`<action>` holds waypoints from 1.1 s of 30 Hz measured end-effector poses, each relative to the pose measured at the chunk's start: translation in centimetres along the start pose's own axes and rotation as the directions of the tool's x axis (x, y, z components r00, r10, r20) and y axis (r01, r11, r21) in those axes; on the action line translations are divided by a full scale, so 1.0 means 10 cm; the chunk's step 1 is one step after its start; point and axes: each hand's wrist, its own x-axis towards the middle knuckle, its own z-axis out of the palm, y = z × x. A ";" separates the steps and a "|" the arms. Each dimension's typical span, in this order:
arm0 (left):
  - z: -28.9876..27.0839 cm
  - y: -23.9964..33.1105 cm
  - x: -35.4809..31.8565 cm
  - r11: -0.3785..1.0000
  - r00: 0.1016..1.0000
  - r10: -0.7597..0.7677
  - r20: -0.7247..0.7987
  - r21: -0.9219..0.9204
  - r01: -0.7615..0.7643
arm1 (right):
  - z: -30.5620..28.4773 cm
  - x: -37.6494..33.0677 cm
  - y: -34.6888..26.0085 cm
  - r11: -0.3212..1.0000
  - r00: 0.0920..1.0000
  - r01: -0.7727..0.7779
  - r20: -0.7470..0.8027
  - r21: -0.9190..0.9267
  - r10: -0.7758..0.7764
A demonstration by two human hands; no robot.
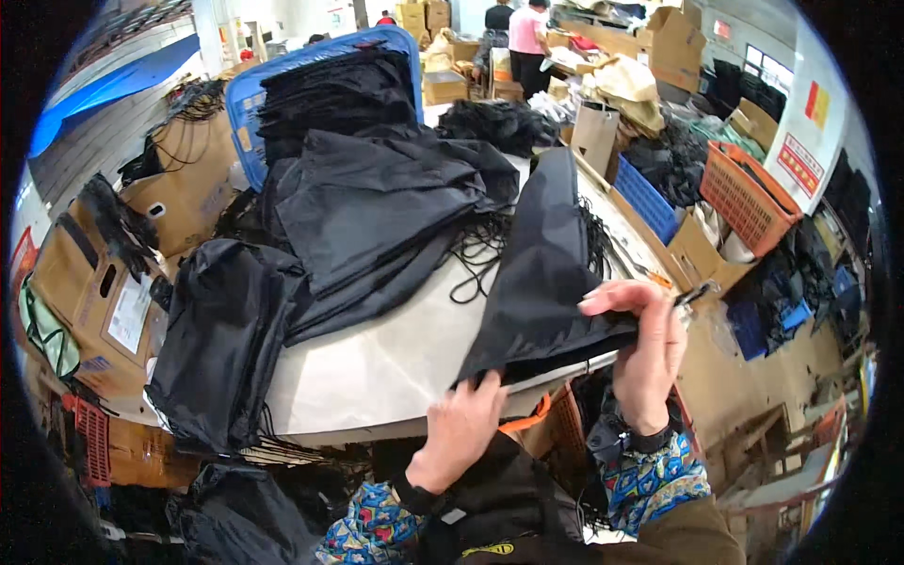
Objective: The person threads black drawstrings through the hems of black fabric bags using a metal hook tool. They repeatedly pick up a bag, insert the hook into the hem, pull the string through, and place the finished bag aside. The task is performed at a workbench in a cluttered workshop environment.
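Observation:
A black fabric drawstring bag (pixel 539 273) lies lengthwise on the white table (pixel 377 367), its near end lifted at the table's front edge. My left hand (pixel 459 428) pinches that near end from below. My right hand (pixel 642 350) grips the bag's right corner, and a small dark tool (pixel 695 294) sticks out between its fingers. Black cords (pixel 480 254) trail from the bag toward the pile behind it.
A heap of black bags (pixel 377 202) covers the table's back, with another stack (pixel 221 334) hanging over its left edge. A blue crate (pixel 247 104) stands behind, cardboard boxes (pixel 89 282) at left, an orange basket (pixel 744 193) at right. Two people (pixel 516 33) stand far back.

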 end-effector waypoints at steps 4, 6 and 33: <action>0.17 -0.66 0.01 0.861 0.972 0.055 0.229 0.482 -0.163 | -1.20 -0.15 0.22 0.912 0.741 -0.236 -0.545 0.336 0.393; -0.01 -1.21 0.03 0.772 0.994 0.008 0.108 0.631 -0.075 | -2.97 -0.39 0.43 0.869 0.751 -0.163 -0.513 0.466 0.416; 0.26 -0.12 -0.58 0.439 0.845 -0.499 0.195 -0.783 0.440 | 0.04 -1.33 0.92 0.829 0.725 -0.389 0.422 -0.402 0.545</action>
